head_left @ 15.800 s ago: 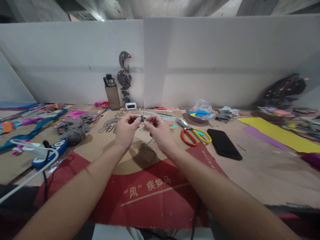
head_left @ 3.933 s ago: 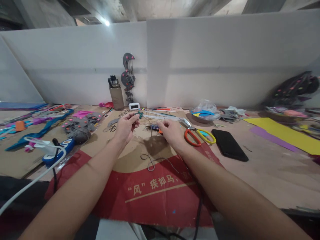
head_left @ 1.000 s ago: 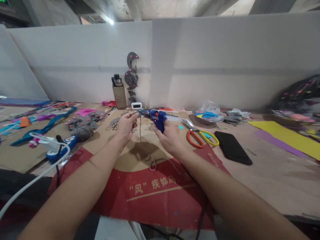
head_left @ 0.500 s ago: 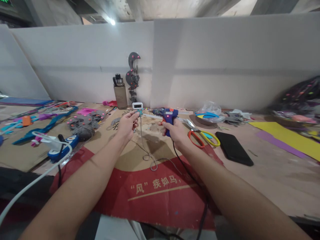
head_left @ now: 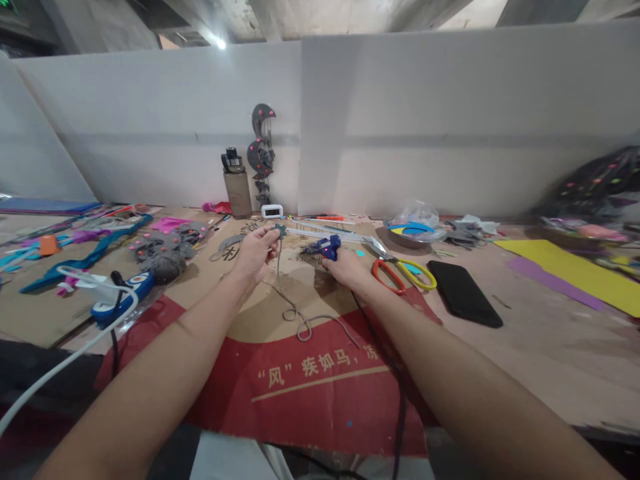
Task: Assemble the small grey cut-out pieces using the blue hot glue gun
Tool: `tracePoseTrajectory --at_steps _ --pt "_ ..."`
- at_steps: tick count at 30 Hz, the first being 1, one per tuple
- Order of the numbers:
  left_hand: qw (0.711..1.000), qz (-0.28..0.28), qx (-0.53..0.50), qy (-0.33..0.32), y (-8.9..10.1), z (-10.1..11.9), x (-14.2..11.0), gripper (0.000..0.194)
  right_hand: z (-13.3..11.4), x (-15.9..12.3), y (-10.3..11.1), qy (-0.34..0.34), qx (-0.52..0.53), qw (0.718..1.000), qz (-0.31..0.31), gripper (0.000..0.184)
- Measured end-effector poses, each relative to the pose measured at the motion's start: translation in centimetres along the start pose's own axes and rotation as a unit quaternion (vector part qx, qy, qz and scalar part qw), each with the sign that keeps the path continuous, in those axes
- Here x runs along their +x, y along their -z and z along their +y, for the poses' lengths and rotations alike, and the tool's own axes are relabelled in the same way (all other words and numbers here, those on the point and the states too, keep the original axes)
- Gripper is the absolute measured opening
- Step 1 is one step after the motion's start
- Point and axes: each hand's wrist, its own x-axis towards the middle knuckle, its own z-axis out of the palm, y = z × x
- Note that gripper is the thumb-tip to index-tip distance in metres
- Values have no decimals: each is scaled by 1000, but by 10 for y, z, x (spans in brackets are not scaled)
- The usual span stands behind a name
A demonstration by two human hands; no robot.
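My left hand (head_left: 256, 252) is raised above the cardboard and pinches a small teal flower piece (head_left: 281, 231). A grey cord (head_left: 295, 313) hangs from that piece and loops on the cardboard sheet (head_left: 235, 320). My right hand (head_left: 345, 268) is low on the cardboard, closed round the handle of a blue glue gun (head_left: 325, 249). The gun lies tipped toward the left, its black cable running back along my right arm.
Orange and yellow scissors (head_left: 400, 275) and a black phone (head_left: 464, 292) lie right of my hand. A bottle (head_left: 237, 183), a small clock (head_left: 273, 211), a bowl of foam scraps (head_left: 413, 228), yellow and purple sheets (head_left: 570, 268) sit behind. Another glue gun (head_left: 117, 297) lies left.
My right hand took up the blue glue gun, held its nozzle at the teal piece, then drew it back and lowered it to the cardboard. My left hand kept its pinch.
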Motion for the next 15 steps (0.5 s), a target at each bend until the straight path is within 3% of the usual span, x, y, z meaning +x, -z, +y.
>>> tracePoseTrajectory --at_steps 7,9,11,13,15 --pt "999 -7 35 -19 -2 1 -3 14 -5 -15 23 14 -32 994 106 27" --pt "999 -17 44 -28 -3 1 -4 13 -18 -20 27 42 30 991 119 20" --pt "998 -21 55 -37 -6 0 -6 14 -32 -25 25 79 162 981 77 17" --pt "996 -20 75 -48 -8 -2 -7 16 -44 -30 17 68 337 939 11 28" --pt "992 -24 109 -65 -10 -4 -9 17 -53 -34 8 41 487 871 -50 38"
